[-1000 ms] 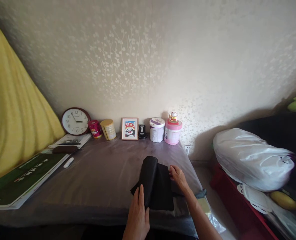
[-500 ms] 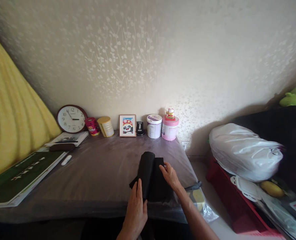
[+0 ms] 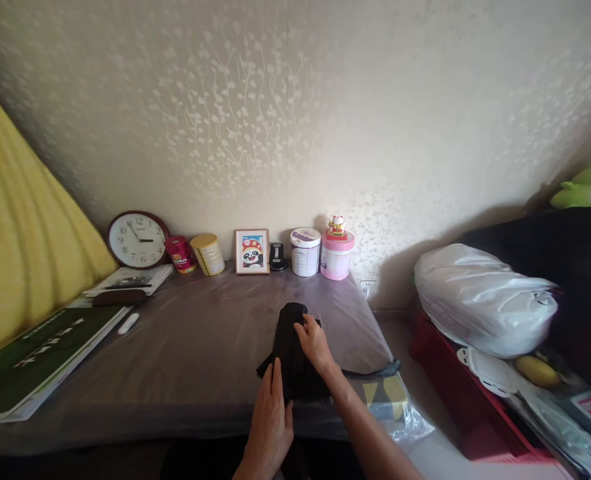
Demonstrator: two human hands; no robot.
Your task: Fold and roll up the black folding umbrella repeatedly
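A piece of black cloth (image 3: pixel 288 337), folded into a thick bundle, lies near the front edge of the table; a pointed bit of it sticks out on the left. My left hand (image 3: pixel 270 413) steadies the near left side, its fingers along the cloth and its thumb on the near end. With fingers bent, my right hand (image 3: pixel 315 343) grips the right flap and lays it over the bundle. My right hand and forearm hide part of the cloth's right side.
Along the wall stand a clock (image 3: pixel 138 240), cans (image 3: pixel 209 255), a framed panda picture (image 3: pixel 252 252) and round tubs (image 3: pixel 305 253). A green book (image 3: pixel 50 360) and a white object (image 3: pixel 128 324) lie left. A red bin (image 3: pixel 455 393) with a white bag (image 3: pixel 480 300) stands right.
My right hand has moved left, carrying the right flap of the black cloth over toward the roll, so the bundle is narrower. My left hand stays in place.
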